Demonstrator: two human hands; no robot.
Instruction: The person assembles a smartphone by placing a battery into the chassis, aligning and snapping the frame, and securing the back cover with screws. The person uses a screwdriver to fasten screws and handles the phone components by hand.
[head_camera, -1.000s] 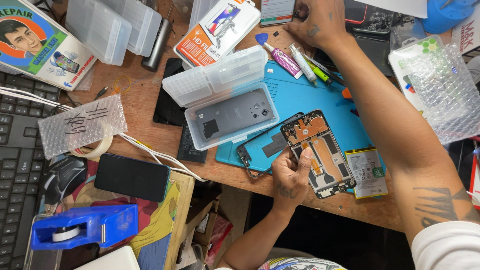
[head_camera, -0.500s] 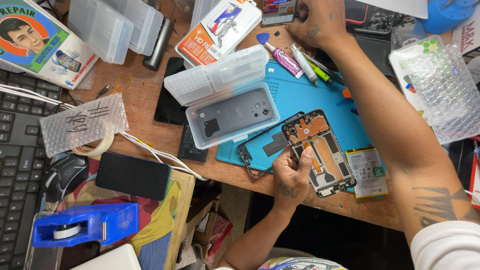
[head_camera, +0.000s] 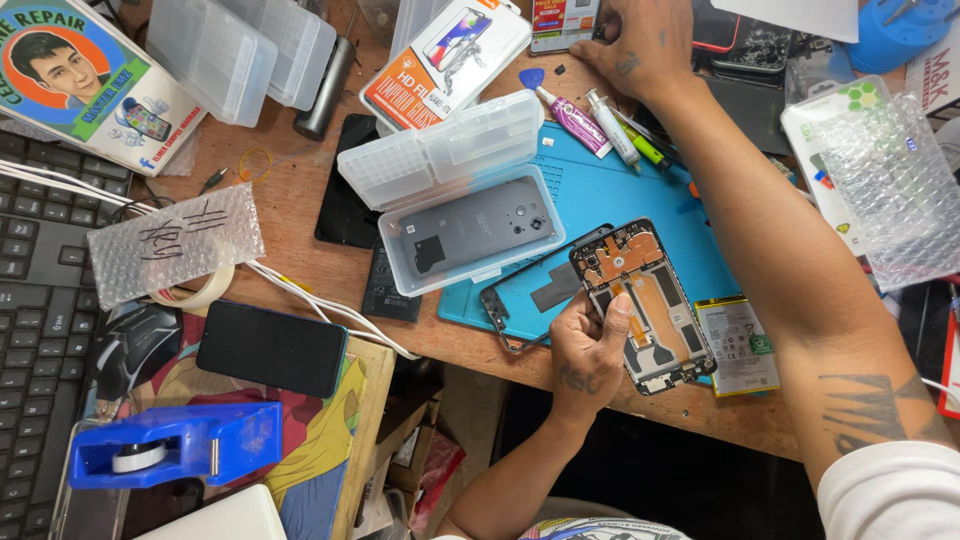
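Observation:
My left hand (head_camera: 588, 352) grips the near edge of an opened phone (head_camera: 642, 300) with orange inner parts showing, lying on a blue work mat (head_camera: 610, 195). A black phone frame (head_camera: 520, 300) lies just left of it. A loose battery (head_camera: 738, 343) rests to its right. My right hand (head_camera: 640, 40) reaches to the far side of the desk, its fingers down among packages and small items next to some glue tubes (head_camera: 590, 122); what it touches is hidden.
An open clear plastic box (head_camera: 460, 200) holds a grey phone back. A black phone (head_camera: 272, 348), a blue tape dispenser (head_camera: 175, 445), a keyboard (head_camera: 30, 300), bubble wrap (head_camera: 175, 245), white cables (head_camera: 320, 305) and packaged screen parts (head_camera: 445, 55) crowd the wooden desk.
None of the objects has shifted. Both hands stay where they were, with only a slight camera move.

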